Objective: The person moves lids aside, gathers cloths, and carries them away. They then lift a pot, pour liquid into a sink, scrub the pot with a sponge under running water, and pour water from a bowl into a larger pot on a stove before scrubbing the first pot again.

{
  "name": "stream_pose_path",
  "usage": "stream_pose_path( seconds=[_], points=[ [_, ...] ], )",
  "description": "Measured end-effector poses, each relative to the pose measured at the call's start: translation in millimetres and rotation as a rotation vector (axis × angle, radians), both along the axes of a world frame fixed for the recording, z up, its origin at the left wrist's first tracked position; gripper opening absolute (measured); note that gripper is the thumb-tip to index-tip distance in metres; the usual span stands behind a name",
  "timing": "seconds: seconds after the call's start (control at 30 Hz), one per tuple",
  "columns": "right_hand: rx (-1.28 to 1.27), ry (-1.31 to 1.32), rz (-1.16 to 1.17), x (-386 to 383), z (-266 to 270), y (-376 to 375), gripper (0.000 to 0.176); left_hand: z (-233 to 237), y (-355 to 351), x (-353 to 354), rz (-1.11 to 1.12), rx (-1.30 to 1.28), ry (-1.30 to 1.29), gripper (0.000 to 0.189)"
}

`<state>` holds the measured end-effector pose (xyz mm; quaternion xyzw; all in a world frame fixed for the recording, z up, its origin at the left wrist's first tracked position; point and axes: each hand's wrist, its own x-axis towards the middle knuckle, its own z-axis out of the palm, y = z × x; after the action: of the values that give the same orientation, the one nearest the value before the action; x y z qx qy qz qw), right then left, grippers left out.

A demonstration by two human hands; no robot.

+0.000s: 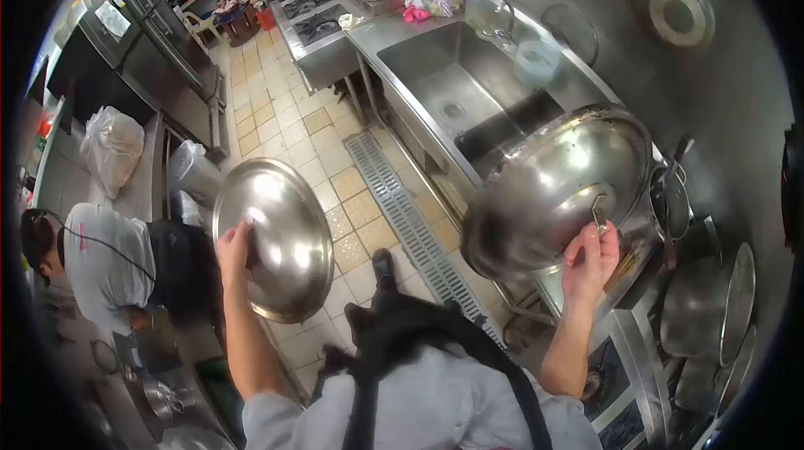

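left grip (235,253): smaller lid (289,240), mid-face | right grip (591,259): larger lid (544,203), by handle (600,206)

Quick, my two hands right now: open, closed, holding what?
Left hand: closed, holding the smaller metal lid.
Right hand: closed, holding the larger metal lid by its handle.

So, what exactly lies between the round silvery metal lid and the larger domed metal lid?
In the head view, beige floor tiles, a dark shoe and a grey slotted drain grate show below, between the round lid and the domed lid.
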<state>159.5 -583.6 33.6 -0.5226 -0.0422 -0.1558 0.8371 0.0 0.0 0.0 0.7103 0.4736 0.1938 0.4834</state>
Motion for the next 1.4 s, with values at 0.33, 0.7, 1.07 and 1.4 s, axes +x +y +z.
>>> stream_pose_path(
  seconds=[0.33,0.7,1.07,1.4],
  points=[
    [0.055,0.013,-0.35,99,14,149,0.003,-54,159,100,-0.009,-0.36,-0.027,0.026],
    [0.116,-0.143,-0.605,129,35,162,0.009,10,150,321,-0.247,-0.601,-0.371,0.024],
    [0.16,-0.172,-0.767,182,0,133,0.008,128,11,556,-0.659,-0.675,-0.824,0.024],
    [0.164,-0.279,-0.836,274,-2,117,0.007,208,-66,763,-0.839,-0.829,-1.0,0.023]
  ],
)
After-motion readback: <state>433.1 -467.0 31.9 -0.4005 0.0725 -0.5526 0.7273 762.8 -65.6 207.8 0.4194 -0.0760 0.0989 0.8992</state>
